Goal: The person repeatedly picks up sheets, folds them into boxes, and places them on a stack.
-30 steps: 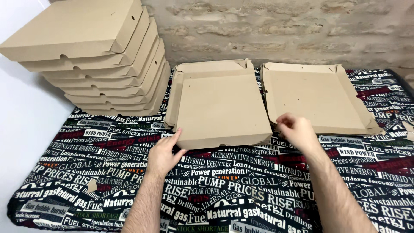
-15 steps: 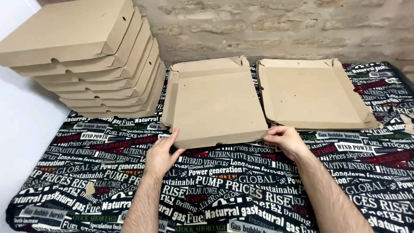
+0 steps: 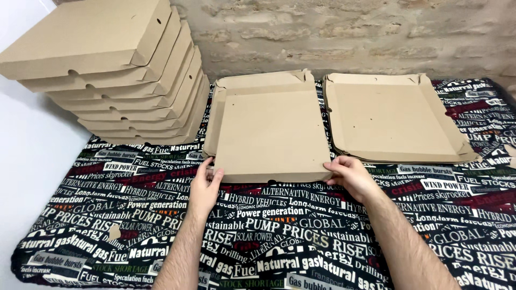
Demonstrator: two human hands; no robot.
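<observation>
A flat, unfolded cardboard box [image 3: 269, 131] lies on the cloth-covered surface [image 3: 279, 236], just past its middle towards twelve o'clock. The left hand [image 3: 204, 185] pinches the box's near-left corner at about nine o'clock, fingers clamped on the edge flap. The right hand [image 3: 352, 174] grips the near-right corner at about three o'clock, fingers closed over the cardboard. The step in hand looks like folding the near flap up to form the front wall; the next move probably calls for an even lift on both corners, so the crease bends straight. At two o'clock a second open box [image 3: 392, 118] lies just beside it. At ten o'clock a stack of folded boxes [image 3: 115, 75] rises.
</observation>
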